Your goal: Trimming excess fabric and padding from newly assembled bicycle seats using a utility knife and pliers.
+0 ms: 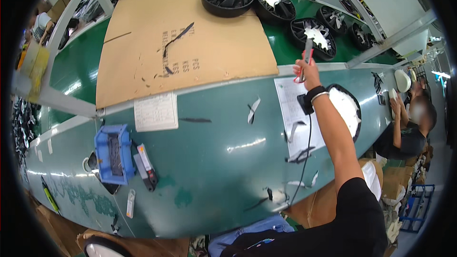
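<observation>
- Your right hand (308, 74), upper right of the frame, is closed around a red-handled tool (308, 55), grey tip pointing away from you; your left hand is out of view, so I cannot tell its state.
- The tip overlaps the white middle of a black wheel (321, 38), upper right; touching or apart, I cannot tell. Best check that before squeezing the handles.
- A firm, straight wrist should steady the tip at that reach, with slow moves safer beside the neighbouring wheels (278, 9).
- Your forearm passes over a white sheet (289, 97) and beside a white-faced wheel (345, 109), right of centre; lift your elbow to avoid brushing either.
- A dark cord (308, 150) runs from your wrist down the desk (214, 162) near loose strips (301, 154); give it slack, since it could snag.
</observation>
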`<action>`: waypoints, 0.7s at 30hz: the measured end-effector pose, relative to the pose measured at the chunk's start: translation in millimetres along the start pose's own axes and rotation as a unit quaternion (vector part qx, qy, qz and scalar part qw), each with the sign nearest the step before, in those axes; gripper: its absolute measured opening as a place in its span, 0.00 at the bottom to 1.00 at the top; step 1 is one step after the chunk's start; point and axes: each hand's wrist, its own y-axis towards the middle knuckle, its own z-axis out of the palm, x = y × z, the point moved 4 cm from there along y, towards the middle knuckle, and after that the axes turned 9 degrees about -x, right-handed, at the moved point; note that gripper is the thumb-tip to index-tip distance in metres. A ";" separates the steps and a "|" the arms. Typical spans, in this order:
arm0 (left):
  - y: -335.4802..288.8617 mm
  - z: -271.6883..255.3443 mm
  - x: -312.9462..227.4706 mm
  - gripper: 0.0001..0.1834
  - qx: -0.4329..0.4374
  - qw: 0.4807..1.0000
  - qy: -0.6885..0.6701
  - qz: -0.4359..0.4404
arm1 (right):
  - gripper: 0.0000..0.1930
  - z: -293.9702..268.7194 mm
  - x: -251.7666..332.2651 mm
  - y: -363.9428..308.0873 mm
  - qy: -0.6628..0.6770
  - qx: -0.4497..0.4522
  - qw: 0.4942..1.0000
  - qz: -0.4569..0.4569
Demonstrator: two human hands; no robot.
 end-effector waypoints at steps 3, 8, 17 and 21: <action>-1.2 18.2 -40.0 0.26 0.008 0.995 0.046 -0.092 | 0.24 7.9 7.0 56.7 0.020 -0.064 0.998 -0.003; 2.7 45.7 18.2 0.24 -0.079 0.849 -0.221 -0.474 | 0.21 26.3 -8.1 101.8 0.036 -0.099 0.994 0.032; -46.7 245.7 -178.3 0.11 0.285 0.881 -0.225 -0.304 | 0.12 -9.9 15.3 -147.9 -0.115 0.115 0.980 0.114; -129.0 271.9 -282.2 0.20 0.478 0.798 -0.261 -0.257 | 0.07 -28.3 14.8 -311.7 -0.275 0.345 0.890 0.111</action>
